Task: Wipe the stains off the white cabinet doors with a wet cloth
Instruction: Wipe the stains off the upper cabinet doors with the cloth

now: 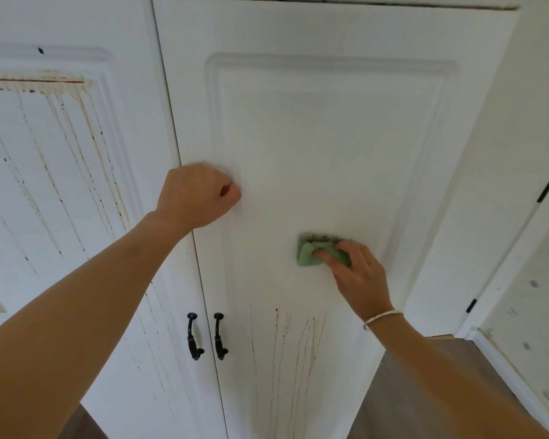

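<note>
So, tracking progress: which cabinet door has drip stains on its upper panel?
The left door: brown drips run from its top. The right door, where the right hand presses the green cloth, shows streaks only low down.

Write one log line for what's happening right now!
right hand presses green cloth on right door | left hand fisted at door | lower drips unwiped
</note>
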`<action>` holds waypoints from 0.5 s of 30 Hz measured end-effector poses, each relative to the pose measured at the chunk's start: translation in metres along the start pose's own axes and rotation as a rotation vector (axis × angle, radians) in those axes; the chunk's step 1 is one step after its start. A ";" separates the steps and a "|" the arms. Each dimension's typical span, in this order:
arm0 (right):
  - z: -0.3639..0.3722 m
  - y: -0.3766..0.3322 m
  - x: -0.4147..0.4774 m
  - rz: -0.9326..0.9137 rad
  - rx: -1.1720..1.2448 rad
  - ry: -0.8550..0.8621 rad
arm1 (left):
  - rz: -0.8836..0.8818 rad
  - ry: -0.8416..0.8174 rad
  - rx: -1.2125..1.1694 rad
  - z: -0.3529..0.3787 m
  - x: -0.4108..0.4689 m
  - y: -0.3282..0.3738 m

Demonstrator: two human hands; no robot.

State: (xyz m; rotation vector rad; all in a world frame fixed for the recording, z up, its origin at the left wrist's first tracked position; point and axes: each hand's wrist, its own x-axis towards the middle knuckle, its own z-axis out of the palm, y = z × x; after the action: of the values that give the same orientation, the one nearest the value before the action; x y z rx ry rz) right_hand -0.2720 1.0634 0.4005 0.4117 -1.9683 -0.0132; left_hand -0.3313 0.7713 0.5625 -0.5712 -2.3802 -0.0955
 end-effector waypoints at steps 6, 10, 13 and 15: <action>0.008 -0.006 -0.077 -0.147 0.059 -0.453 | -0.014 0.025 -0.001 0.003 -0.001 0.000; 0.009 -0.019 -0.081 -0.063 0.026 -0.827 | -0.035 0.044 -0.009 0.005 -0.001 -0.001; 0.007 -0.035 -0.074 0.217 0.157 -0.940 | -0.043 0.039 -0.042 0.007 -0.004 -0.001; -0.005 -0.056 -0.052 0.552 0.448 -0.893 | -0.039 0.039 -0.089 0.006 -0.009 0.001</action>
State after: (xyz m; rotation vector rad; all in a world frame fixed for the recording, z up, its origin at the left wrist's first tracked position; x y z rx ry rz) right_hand -0.2328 1.0265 0.3457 0.1239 -2.9196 0.7164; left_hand -0.3285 0.7697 0.5523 -0.5595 -2.3591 -0.2283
